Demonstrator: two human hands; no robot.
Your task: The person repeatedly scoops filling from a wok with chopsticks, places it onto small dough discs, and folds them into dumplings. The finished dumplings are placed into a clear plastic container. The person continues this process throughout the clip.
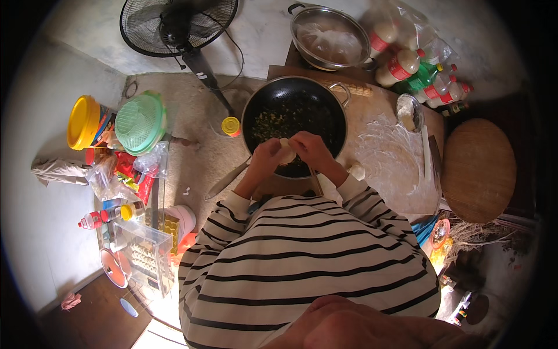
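Note:
Over the near part of a black wok (pixel 311 102), both my hands pinch a round, pale dough wrapper (pixel 286 152). My left hand (pixel 267 158) grips its left edge, and my right hand (pixel 312 149) grips its right edge. A chopped, dark green and yellowish filling (pixel 269 122) lies in the wok. Thin sticks, probably chopsticks, (pixel 315 181) lean at the wok's near rim below my right hand. Right of the wok, a small pale dough piece (pixel 357 171) rests on the floured wooden board (pixel 392 161).
A bowl of flour (pixel 409 112) and a pale stick (pixel 426 152) sit at the board's right. Behind are a lidded steel pot (pixel 330 37) and plastic bottles (pixel 397 67). A yellow-lidded jar (pixel 231 126) and a pedestal fan (pixel 178 28) stand left; a round wooden lid (pixel 479 170) is far right.

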